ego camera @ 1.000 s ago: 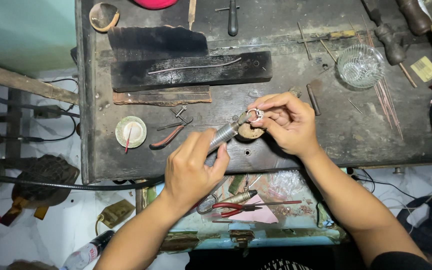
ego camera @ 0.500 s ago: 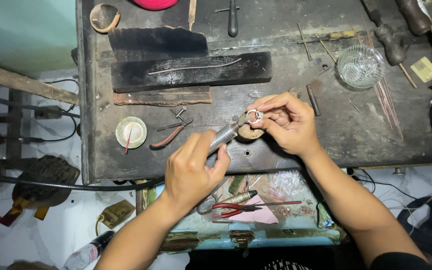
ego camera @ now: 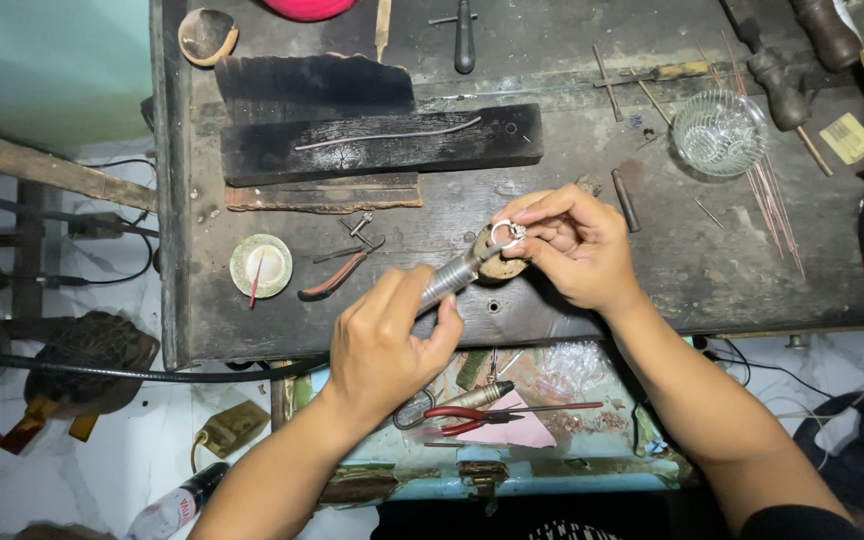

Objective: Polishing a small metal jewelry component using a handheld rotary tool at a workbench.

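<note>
Left hand (ego camera: pixel 384 345) grips metal handpiece (ego camera: pixel 449 282), axis running up-right into small ring (ego camera: pixel 507 233) pinched in right hand (ego camera: pixel 577 245) fingertips just above bench (ego camera: pixel 652 280).

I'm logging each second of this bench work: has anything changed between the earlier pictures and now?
Almost nothing. The left hand keeps its grip on the metal handpiece, tip at the ring that the right hand still pinches over the wooden peg. At most the fingers shifted slightly. The pliers, small dish and glass bowl stayed put.
</note>
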